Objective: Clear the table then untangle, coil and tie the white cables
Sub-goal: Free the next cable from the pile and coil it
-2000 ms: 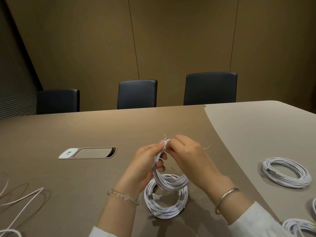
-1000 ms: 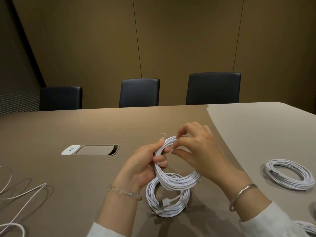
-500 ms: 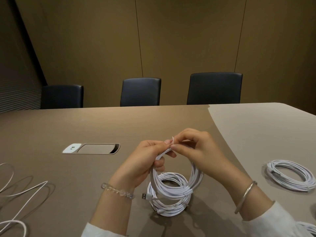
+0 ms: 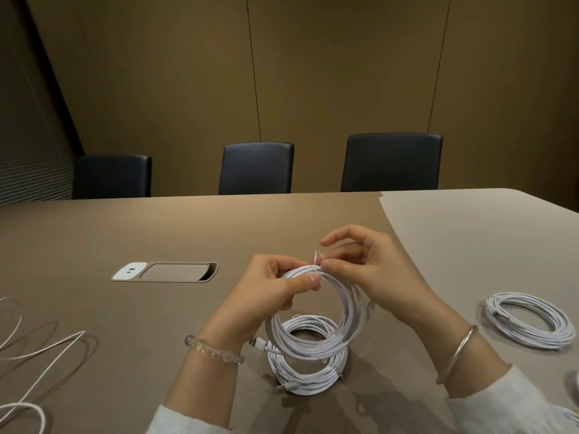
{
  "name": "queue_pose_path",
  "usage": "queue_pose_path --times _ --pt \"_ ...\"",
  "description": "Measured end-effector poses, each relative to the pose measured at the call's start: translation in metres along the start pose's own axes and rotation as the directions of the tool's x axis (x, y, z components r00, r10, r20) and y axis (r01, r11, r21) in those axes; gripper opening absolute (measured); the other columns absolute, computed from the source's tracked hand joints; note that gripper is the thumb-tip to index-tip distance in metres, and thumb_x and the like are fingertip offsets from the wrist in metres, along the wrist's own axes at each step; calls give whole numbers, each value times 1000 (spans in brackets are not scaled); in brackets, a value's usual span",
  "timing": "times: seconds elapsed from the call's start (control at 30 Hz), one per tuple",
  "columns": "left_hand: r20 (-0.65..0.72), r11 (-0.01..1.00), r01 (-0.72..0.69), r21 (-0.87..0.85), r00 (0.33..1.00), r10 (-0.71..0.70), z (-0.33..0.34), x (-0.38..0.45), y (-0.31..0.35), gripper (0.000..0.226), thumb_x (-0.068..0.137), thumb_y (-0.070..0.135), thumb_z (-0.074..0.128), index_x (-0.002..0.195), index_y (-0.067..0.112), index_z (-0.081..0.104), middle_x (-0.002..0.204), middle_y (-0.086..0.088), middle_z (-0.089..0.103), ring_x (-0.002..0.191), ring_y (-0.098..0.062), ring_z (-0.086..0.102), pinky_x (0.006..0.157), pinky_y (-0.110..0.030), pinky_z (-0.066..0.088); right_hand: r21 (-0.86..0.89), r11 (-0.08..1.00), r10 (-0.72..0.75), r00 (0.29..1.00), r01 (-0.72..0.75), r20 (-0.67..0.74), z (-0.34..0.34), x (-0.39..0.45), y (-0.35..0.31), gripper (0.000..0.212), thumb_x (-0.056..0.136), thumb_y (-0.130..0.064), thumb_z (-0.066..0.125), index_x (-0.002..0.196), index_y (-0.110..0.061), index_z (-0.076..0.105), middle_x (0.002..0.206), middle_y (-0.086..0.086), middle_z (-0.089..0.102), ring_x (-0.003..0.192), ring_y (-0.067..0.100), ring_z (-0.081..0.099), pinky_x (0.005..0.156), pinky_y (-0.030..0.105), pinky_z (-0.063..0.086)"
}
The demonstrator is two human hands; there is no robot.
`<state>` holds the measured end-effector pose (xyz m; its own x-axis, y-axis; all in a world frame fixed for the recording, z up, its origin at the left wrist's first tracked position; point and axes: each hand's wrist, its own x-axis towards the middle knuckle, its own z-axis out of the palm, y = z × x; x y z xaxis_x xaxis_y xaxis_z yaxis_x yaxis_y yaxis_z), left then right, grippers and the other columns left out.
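Mid-task, tying stage. Left hand (image 4: pixel 275 289) grips the top of an upright coil (image 4: pixel 316 311), fingers curled round the strands. Right hand (image 4: pixel 354 261) pinches the thin twist tie (image 4: pixel 316 257) at the coil's top, index finger lifted clear; the tie ends stick up, so it looks not yet fully twisted.

Relative to the held coil: one finished coil (image 4: pixel 308 368) lies flat on the desk (image 4: pixel 156 233) right beneath it, another coil (image 4: pixel 529 321) well off to the right. Far left, loose cable (image 4: pixel 40 349) lies uncoiled. Judgement: at least one cable left to coil and tie.
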<state>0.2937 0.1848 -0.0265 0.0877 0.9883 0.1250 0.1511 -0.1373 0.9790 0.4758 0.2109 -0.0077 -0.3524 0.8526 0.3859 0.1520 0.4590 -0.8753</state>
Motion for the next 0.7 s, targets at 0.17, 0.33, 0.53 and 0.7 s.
queue_pose_path --times 0.17,0.33,0.53,0.7 --pt "61 991 108 -74 993 -104 -2 -1 2 10 85 5 71 92 -2 75 76 -14 70 46 -10 30 44 -20 25 -10 996 84 996 -84 21 1 0 2 12 79 -5 77 91 -7 74 78 2 76 74 16 73 66 19 57" --pt "147 982 153 -107 980 -136 -9 -3 5 12 80 8 71 85 -2 74 68 -9 67 42 -7 29 42 -18 21 -149 989 16 999 -9 46 -1 -2 -4 4 79 -14 78 83 -13 77 81 2 74 78 15 70 72 24 58" --pt "466 941 338 -31 837 -285 -26 -6 5 13 78 8 71 66 3 70 43 5 45 33 0 22 38 -15 15 -371 892 -110 918 260 380 1 -10 -21 5 85 -19 72 83 -23 71 100 -14 58 98 1 56 85 12 43" --pt "613 919 391 -55 739 -278 -30 -9 2 7 74 5 69 69 1 70 61 -10 62 32 1 28 35 -11 22 -286 914 -131 878 286 460 5 -15 -30 2 83 -12 75 85 -11 74 87 -8 63 86 7 63 81 23 52"
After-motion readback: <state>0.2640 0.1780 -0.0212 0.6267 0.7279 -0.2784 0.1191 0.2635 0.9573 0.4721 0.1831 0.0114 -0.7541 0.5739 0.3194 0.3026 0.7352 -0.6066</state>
